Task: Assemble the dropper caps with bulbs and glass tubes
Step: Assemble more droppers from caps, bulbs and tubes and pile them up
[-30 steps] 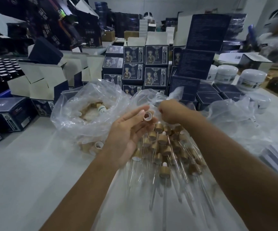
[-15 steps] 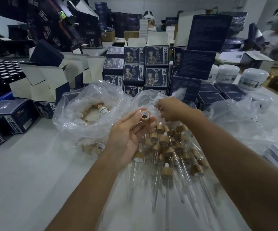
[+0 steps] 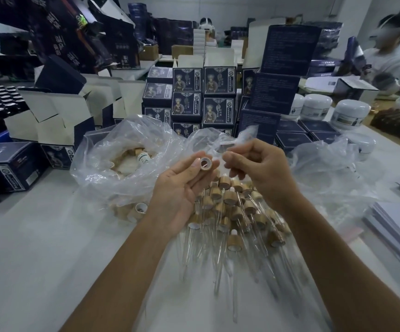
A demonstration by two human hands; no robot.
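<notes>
Two hands up over the pile: left hand (image 3: 182, 188) pinches a round bamboo-coloured dropper cap (image 3: 204, 163) at its fingertips, open end facing the camera. Right hand (image 3: 261, 168), at 3 o'clock of the cap, has pulled back from the clear plastic bag (image 3: 122, 159) with fingers curled; contents too small to tell, probably a bulb. Insertion looks next. Finished droppers (image 3: 232, 212) lie on the white table (image 3: 38, 248) at 6 o'clock.

Above a pile of finished droppers (image 3: 237, 212) on the white table (image 3: 38, 259), the left hand (image 3: 182, 188) pinches a wooden cap (image 3: 205, 163) at its fingertips, open end toward the camera, while the right hand (image 3: 258, 168), fingers curled, hovers just beside it near a clear plastic bag (image 3: 122, 159).
</notes>
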